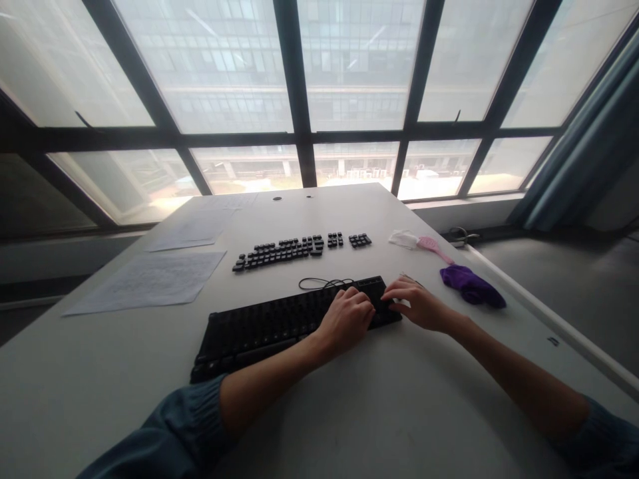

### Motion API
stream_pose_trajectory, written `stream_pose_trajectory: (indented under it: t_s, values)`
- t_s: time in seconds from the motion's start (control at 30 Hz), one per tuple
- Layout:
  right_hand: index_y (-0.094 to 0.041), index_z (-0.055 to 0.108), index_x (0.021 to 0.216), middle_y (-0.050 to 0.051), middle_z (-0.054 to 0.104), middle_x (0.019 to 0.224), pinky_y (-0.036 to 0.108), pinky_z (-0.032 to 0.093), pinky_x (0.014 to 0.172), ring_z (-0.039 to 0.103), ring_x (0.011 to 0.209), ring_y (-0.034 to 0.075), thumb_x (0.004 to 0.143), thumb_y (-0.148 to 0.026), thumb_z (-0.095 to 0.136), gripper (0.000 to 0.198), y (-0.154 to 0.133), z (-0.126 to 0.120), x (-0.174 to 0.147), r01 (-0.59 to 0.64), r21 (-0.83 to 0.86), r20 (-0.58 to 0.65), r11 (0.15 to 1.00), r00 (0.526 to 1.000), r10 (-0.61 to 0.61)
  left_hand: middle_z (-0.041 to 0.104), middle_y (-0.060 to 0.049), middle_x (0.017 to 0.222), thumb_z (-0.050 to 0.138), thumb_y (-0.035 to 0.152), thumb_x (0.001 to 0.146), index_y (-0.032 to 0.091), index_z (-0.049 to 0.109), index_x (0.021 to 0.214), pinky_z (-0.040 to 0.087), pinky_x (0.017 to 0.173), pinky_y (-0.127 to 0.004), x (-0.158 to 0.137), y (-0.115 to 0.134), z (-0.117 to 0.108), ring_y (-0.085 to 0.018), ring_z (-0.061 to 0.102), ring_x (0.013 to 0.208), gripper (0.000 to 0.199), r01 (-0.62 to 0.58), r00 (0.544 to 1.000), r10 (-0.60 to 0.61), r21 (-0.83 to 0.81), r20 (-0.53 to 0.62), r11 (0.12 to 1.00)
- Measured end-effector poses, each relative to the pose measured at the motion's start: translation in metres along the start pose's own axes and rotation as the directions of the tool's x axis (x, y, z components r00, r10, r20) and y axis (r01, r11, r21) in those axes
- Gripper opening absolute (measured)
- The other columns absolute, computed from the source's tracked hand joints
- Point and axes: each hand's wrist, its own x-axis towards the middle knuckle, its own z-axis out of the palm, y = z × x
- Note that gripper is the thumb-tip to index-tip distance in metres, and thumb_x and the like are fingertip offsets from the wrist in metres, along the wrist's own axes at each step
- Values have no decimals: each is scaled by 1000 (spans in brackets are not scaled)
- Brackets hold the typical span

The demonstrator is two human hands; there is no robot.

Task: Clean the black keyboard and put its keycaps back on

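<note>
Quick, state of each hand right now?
Left hand: curled over the keyboard; grip cannot be told.
Right hand: half-curled at the keyboard's right end; grip cannot be told.

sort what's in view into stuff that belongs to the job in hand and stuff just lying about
Part of the job:
black keyboard, at left hand and right hand
loose keycaps beyond it, probably

Seemingly just lying about:
paper sheets, left
purple cloth, right
pink item and white item, near it
</note>
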Motion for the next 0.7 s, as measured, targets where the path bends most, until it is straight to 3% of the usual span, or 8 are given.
stream_pose_trajectory:
  t_s: [0.13, 0.23, 0.3, 0.4, 0.47, 0.57, 0.7]
  values:
    - [-23, 75, 95, 6, 74, 94, 41, 50, 88, 64, 94, 24, 86, -15, 70, 12, -3, 1, 2, -35, 68, -9, 997, 999, 35, 73, -4, 97, 51, 26, 101, 21, 72, 99, 43, 86, -37, 1, -1, -2, -21, 59, 96, 22, 19, 999, -21, -26, -51, 999]
    - [-22, 74, 94, 6, 74, 91, 39, 51, 81, 66, 86, 23, 85, -26, 72, 10, -8, 0, 4, -169, 225, -148, 959, 968, 205, 73, -4, 102, 53, 24, 100, 22, 70, 109, 45, 89, -38, 4, -4, -5, -21, 60, 98, 20, 48, 989, -59, -83, -133, 995]
    - [-20, 71, 96, 5, 75, 87, 36, 52, 76, 68, 82, 22, 85, -34, 73, 18, -16, -1, 5, -249, 437, -185, 864, 915, 358, 73, -4, 105, 59, 26, 97, 22, 69, 113, 46, 91, -37, 6, -6, -7, -22, 60, 98, 19, 55, 981, -77, -127, -180, 990]
    - [-19, 68, 97, 4, 75, 83, 34, 52, 73, 69, 80, 21, 84, -42, 74, 27, -32, 1, 7, -291, 709, -94, 642, 864, 495, 73, -4, 107, 71, 33, 89, 22, 68, 117, 48, 91, -38, 6, -6, -8, -23, 60, 100, 29, 34, 971, -75, -177, -228, 984]
    - [-19, 67, 96, 4, 76, 82, 32, 51, 73, 69, 79, 20, 82, -42, 75, 29, -40, 5, 8, -306, 780, -36, 546, 849, 528, 73, -4, 105, 76, 35, 85, 23, 69, 114, 49, 91, -38, 6, -4, -7, -23, 61, 99, 32, 11, 963, -63, -197, -261, 980]
    - [-19, 66, 93, 4, 75, 81, 29, 49, 68, 67, 75, 18, 81, -41, 76, 27, -48, 12, 7, -322, 811, 3, 489, 837, 547, 74, -5, 98, 78, 34, 83, 22, 72, 106, 49, 89, -38, 6, -1, -7, -22, 62, 94, 26, -20, 949, -50, -218, -310, 976]
    - [-19, 66, 92, 2, 72, 74, 29, 47, 65, 67, 72, 18, 82, -41, 75, 26, -49, 19, 6, -338, 794, 16, 505, 842, 539, 74, -4, 90, 77, 34, 84, 22, 74, 97, 50, 86, -37, 6, 1, -7, -21, 62, 88, 17, -43, 938, -42, -238, -343, 970]
